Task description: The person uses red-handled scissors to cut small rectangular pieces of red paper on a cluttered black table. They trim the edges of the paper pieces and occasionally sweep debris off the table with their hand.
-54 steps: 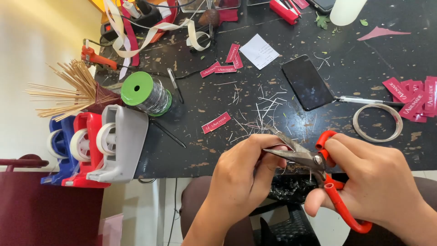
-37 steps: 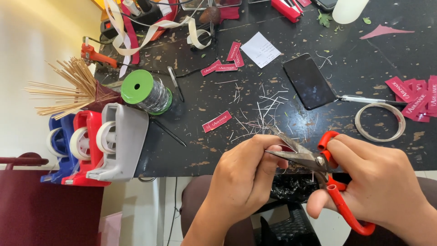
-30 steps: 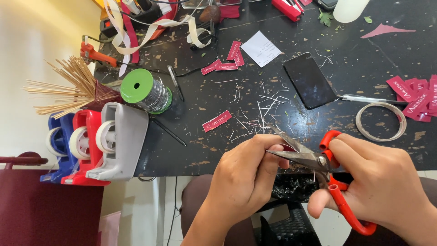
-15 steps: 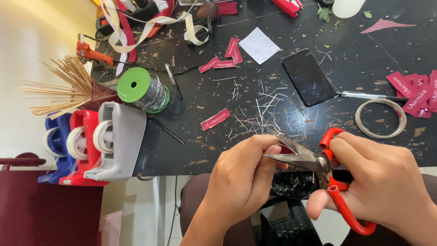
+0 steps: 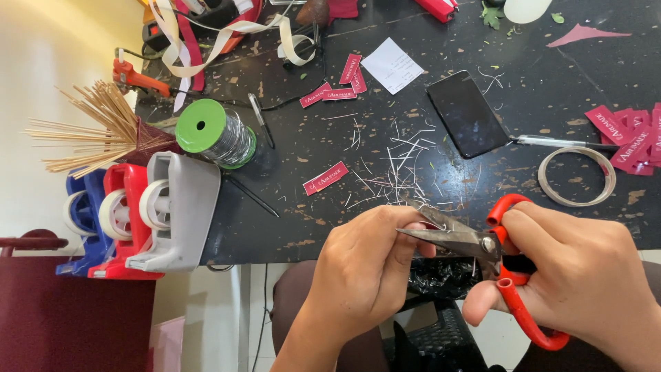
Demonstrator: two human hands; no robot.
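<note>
My right hand (image 5: 578,272) grips red-handled scissors (image 5: 496,251) at the near edge of the black table (image 5: 551,103). Their blades stand slightly apart and point left toward my left hand (image 5: 365,272). The left fingers are pinched together at the blade tips, on something too small to make out. Thin pale clippings (image 5: 399,172) lie scattered on the table just beyond both hands.
A green-capped spool of wire (image 5: 217,134), a bundle of thin sticks (image 5: 96,131) and grey, red and blue tape dispensers (image 5: 148,210) stand at the left. A dark phone (image 5: 468,114), red labels (image 5: 626,134), a tape ring (image 5: 577,176), a white card (image 5: 392,65) and ribbons lie farther back.
Both hands have stayed at the table's near edge with the scissors held at the left fingertips. The view has shifted slightly; nothing on the table has moved.
</note>
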